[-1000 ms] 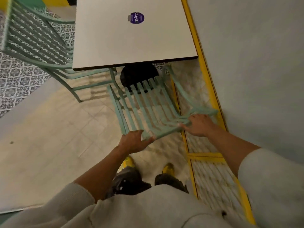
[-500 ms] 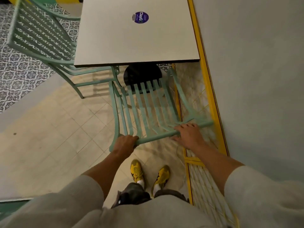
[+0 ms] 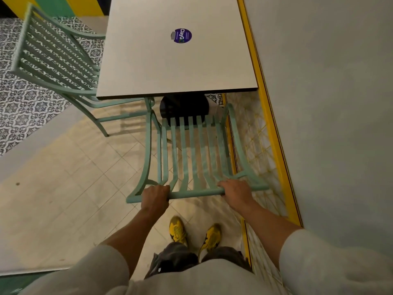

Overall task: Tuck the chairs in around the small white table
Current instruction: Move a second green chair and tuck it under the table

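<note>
White bench (image 3: 170,67) is sitting against the wall, w/ a second mint chair (image 3: 55,60) already drawn up at its left side. Near mint chair (image 3: 191,154) is standing square to the bench's front edge, seat partly under. Left hand (image 3: 154,198) & right hand (image 3: 236,193) are gripping its top rail, fingers curled round it. Step in hand: pushing it in. Next, prob. a straight shove fwd, keeping clear of the black pedestal base (image 3: 185,108).

"ClayGo" sticker (image 3: 181,36) on table (image 3: 148,67)
</note>
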### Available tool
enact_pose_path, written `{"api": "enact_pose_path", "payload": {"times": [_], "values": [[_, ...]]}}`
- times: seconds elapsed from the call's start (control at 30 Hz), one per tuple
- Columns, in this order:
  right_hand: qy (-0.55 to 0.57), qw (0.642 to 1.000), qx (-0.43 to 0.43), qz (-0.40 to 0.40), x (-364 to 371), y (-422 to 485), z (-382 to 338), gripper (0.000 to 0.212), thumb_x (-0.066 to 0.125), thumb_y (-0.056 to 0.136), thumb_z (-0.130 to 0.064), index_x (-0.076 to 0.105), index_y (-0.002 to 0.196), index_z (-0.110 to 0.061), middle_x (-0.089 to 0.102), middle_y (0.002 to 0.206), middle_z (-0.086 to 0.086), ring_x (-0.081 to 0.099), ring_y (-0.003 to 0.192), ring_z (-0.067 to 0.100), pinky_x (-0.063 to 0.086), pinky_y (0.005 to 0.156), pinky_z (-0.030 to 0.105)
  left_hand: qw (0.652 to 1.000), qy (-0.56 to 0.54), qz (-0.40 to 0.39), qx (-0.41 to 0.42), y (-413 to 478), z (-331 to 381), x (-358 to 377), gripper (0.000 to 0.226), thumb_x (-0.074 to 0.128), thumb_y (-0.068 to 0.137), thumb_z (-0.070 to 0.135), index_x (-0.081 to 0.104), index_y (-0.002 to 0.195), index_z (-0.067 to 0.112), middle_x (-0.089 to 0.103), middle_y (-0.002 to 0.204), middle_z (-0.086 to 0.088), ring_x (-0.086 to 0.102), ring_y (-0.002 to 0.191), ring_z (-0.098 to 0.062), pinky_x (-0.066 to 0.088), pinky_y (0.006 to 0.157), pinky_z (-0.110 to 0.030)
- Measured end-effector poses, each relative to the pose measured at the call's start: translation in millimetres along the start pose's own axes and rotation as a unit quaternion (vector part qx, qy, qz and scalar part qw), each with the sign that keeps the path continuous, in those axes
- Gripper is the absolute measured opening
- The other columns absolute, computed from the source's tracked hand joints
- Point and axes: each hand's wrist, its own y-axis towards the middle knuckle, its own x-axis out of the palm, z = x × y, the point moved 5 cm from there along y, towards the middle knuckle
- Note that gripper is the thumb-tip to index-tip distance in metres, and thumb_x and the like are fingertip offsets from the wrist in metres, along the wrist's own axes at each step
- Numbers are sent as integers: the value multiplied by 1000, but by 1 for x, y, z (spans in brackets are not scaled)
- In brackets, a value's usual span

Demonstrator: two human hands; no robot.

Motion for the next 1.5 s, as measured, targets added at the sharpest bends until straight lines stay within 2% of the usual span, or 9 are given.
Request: {"api": "enact_pose_path", "payload": {"times": [0.23, 0.53, 0.93, 1.1, 1.2, 1.27, 1.33, 1.4, 1.5], "values": [[-17, 1000, 6, 14, -7, 30, -5, 37, 58, 108, -20, 64, 142, -33, 70, 129, -1, 66, 117, 25, 49, 97, 39, 1000, 15, 1, 1, 31, -14, -9, 20, 66, 105, 30, 70, 124, 25, 75, 108, 1, 74, 97, -17, 60, 93, -37], [-14, 1000, 3, 23, -29, 65, -4, 28, 62, 108, -32, 67, 135, -35, 71, 123, -2, 67, 112, 24, 49, 94, 40, 1000, -3, 7, -2, 66, -23, -30, 23, 70, 104, 31, 72, 125, 25, 73, 105, 0, 72, 98, -18, 58, 94, -36], [-19, 999, 14, 24, -43, 79, -6, 35, 58, 109, -35, 63, 144, -39, 74, 123, -2, 68, 112, 24, 49, 89, 36, 999, 42, -6, -8, 84, -22, -52, 25, 71, 103, 35, 74, 125, 24, 75, 104, 1, 73, 97, -17, 59, 97, -37], [-21, 999, 20, 24, -46, 83, -7, 32, 59, 109, -34, 65, 140, -39, 73, 119, -1, 68, 109, 25, 48, 85, 37, 999, 32, -7, -10, 86, -24, -54, 26, 70, 104, 34, 74, 127, 23, 75, 105, 0, 73, 98, -18, 58, 97, -37], [-8, 1000, 17, 21, -46, 82, -7, 34, 62, 108, -37, 65, 141, -34, 73, 121, -1, 68, 111, 25, 49, 91, 39, 1000, 18, -11, -9, 86, -23, -51, 29, 70, 104, 35, 73, 130, 22, 75, 108, -1, 73, 100, -18, 58, 100, -37], [2, 1000, 17, 0, -47, 79, -5, 49, 63, 104, -52, 59, 148, -31, 71, 129, 2, 67, 118, 28, 48, 101, 45, 1000, -9, -25, 6, 85, -21, -52, 41, 69, 103, 46, 69, 137, 24, 75, 114, -1, 72, 106, -19, 56, 102, -39], [-3, 999, -2, -40, -53, 74, -6, 79, 59, 94, -76, 49, 156, -28, 62, 146, 5, 58, 134, 31, 40, 113, 54, 999, -9, -40, 23, 82, -22, -57, 77, 66, 92, 74, 55, 151, 26, 70, 133, -3, 65, 125, -26, 47, 111, -48], [-7, 997, -29, -76, -70, 71, -11, 106, 51, 83, -94, 38, 162, -25, 45, 163, 8, 44, 148, 32, 30, 120, 59, 999, 4, -44, 25, 75, -28, -70, 119, 60, 75, 95, 32, 166, 24, 49, 163, -6, 42, 151, -35, 32, 122, -58], [-8, 997, -50, -56, -106, 79, -30, 121, 39, 81, -100, 24, 169, -18, 29, 174, 11, 32, 157, 33, 26, 125, 59, 999, -24, -22, -4, 61, -50, -92, 145, 56, 64, 104, 8, 173, 21, 17, 178, -8, 12, 164, -36, 17, 129, -62]]}}
